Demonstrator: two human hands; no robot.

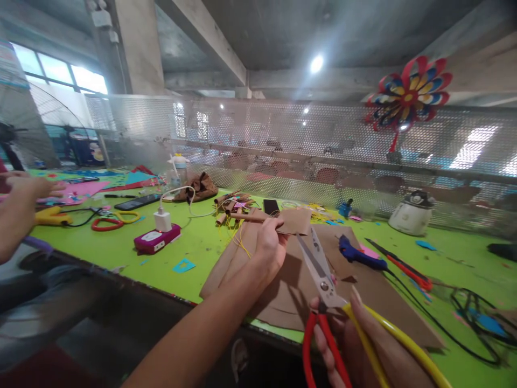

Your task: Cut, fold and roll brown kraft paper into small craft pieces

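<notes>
Inward of the front edge of the green tabletop (161, 267), the left hand (272, 248) pinches brown rectangular paper (297, 220), apparently steadying it beside parted, red-and-yellow-handled metal scissors (325, 291) gripped by the right hand (353, 337)

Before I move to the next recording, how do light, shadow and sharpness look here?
Head view: the ceiling light flares into haze and the windows are washed out; head view: shadows fall on the brown cardboard sheet near the left hand; head view: the co-worker's hand looks soft, the scissors fairly crisp.
</notes>
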